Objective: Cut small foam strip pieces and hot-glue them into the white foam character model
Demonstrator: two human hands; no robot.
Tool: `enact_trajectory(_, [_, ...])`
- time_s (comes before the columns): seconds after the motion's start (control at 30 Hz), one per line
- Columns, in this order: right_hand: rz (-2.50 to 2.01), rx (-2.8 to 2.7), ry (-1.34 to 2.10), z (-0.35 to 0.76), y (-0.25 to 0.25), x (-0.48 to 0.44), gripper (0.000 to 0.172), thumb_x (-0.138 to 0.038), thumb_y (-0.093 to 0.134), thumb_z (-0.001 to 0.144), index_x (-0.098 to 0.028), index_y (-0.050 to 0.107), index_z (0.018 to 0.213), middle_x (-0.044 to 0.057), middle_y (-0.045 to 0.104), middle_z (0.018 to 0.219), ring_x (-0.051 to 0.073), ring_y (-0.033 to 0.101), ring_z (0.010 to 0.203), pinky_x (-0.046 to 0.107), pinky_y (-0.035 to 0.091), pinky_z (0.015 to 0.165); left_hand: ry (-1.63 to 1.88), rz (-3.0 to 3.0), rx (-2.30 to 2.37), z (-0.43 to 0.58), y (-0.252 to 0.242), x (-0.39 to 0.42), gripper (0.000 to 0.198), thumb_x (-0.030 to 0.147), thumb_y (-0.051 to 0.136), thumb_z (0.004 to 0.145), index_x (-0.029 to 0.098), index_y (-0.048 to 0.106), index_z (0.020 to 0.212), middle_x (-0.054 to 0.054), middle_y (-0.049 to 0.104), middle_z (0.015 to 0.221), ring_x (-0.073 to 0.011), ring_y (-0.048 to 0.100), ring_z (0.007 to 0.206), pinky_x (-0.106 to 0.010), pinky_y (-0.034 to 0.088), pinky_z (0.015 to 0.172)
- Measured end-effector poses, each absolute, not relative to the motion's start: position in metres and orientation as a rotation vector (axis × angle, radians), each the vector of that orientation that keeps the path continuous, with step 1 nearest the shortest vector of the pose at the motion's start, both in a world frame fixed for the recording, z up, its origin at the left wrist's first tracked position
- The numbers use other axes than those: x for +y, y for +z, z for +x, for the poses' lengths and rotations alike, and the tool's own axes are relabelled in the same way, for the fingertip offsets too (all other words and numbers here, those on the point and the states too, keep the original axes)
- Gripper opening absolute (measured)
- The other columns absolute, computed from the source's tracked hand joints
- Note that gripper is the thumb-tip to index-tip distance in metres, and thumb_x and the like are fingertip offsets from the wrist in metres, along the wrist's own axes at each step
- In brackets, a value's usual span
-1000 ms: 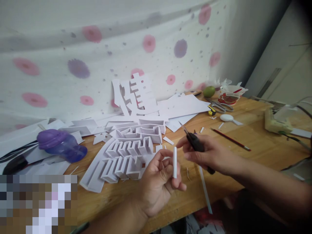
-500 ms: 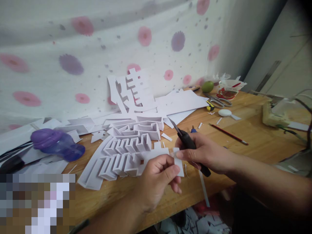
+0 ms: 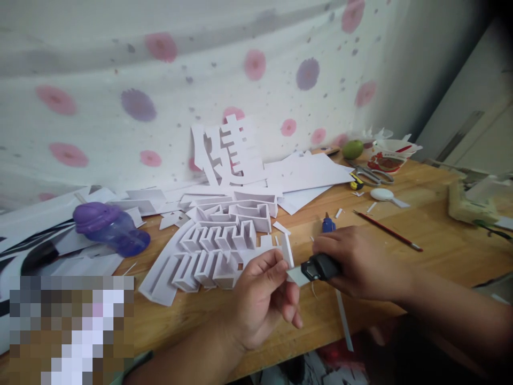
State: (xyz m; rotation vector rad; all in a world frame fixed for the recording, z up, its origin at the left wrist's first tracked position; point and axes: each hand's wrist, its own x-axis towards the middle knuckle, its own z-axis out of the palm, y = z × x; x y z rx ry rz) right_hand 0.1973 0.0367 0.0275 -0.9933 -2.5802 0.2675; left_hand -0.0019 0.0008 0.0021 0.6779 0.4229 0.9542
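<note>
Between thumb and fingers, my left hand (image 3: 264, 297) pinches a small white foam-board strip (image 3: 287, 249) that stands nearly upright. My right hand (image 3: 356, 262) is closed around a black utility knife (image 3: 320, 266). Its wide blade (image 3: 300, 275) points left and lies against or very close to the strip's lower edge, by my left fingertips; whether it cuts in cannot be told. Just beyond my left hand lies a white model of raised foam-board walls (image 3: 220, 235) on the wooden table. A sheet with a cut-out character (image 3: 230, 152) leans behind it.
A purple bottle (image 3: 112, 227) lies at left on white sheets. Right of the model are a blue-capped glue bottle (image 3: 328, 223), a red pencil (image 3: 388, 231), scissors (image 3: 372, 175), a white oval object (image 3: 382, 194), a green fruit (image 3: 352, 149) and a paper tub (image 3: 390, 155). A thin strip (image 3: 344, 323) overhangs the table's front edge.
My right hand has let go of the strip and swung the knife round, from blade pointing up and away to blade at the strip. The strip has turned edge-on. The view has shifted left.
</note>
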Motion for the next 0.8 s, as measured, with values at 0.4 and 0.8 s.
enact_trajectory(0.4, [-1.076,-2.521,0.056,0.196,0.028,0.042,0.004,-0.018,0.047,0.074,-0.018,0.048,0.070,0.001,0.051,0.062,0.015,0.045,0.056,0.027,0.026,0.055,0.913,0.730,0.296,-0.002,-0.003,-0.001,0.022,0.028,0.056,0.088,0.012,0.052,0.074,0.002,0.059,0.055,-0.0026,0.048,0.036,-0.018,0.052,0.042])
enact_trajectory(0.8, [-0.991,-1.841,1.353,0.184,0.030,0.034,0.025,-0.040,0.061,0.082,-0.016,0.054,0.084,-0.005,0.044,0.063,0.007,0.040,0.049,0.021,0.032,0.046,1.173,0.852,0.720,0.003,0.002,0.000,0.027,0.031,0.071,0.077,0.013,0.051,0.070,0.007,0.054,0.049,-0.0014,0.043,0.038,-0.018,0.051,0.048])
